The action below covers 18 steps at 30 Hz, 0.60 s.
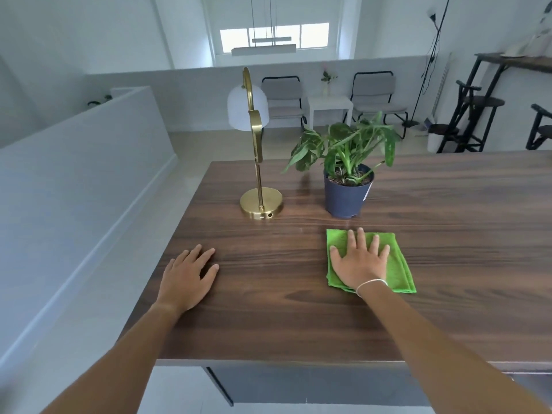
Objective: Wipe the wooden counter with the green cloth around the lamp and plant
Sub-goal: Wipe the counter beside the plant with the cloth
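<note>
Green cloth (397,264) under flat right hand (360,264), counter edge (268,357) near

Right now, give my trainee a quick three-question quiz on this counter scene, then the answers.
1. True or false: the right hand lies flat on the green cloth.
2. What stands directly beyond the cloth: A) brass lamp, B) potted plant, C) stool?
3. Fill in: the left hand rests on the bare wooden ____.

Key: 1 true; 2 B; 3 counter.
</note>
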Tool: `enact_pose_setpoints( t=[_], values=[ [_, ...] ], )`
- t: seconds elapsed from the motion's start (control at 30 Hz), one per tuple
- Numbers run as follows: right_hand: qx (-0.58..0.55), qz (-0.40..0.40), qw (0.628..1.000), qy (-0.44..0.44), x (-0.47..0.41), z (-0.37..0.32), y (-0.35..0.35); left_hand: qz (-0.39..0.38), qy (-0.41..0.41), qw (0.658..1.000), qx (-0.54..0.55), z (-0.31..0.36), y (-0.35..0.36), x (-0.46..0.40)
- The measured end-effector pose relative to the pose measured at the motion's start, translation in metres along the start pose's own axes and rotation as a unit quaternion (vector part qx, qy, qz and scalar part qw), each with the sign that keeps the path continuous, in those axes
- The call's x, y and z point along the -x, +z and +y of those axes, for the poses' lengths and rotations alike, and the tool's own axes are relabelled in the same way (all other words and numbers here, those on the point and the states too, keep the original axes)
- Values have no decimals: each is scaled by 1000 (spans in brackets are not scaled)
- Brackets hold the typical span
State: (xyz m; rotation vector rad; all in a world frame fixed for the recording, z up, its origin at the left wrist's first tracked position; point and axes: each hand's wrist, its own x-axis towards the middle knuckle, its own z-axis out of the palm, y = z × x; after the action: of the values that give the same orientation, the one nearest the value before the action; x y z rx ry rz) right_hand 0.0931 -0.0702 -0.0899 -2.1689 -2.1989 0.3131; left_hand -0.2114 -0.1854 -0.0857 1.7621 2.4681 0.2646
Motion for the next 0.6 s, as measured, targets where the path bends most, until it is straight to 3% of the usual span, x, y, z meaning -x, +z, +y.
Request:
enact_pose_setpoints(
  t=[0.37, 0.6],
  values=[
    [2, -11, 988, -152, 15, -154, 31, 19, 17, 998, 49, -20, 9, -8],
    [0, -12, 975, -221, 24, -153, 34, 26, 21, 998, 55, -19, 9, -9]
  ],
)
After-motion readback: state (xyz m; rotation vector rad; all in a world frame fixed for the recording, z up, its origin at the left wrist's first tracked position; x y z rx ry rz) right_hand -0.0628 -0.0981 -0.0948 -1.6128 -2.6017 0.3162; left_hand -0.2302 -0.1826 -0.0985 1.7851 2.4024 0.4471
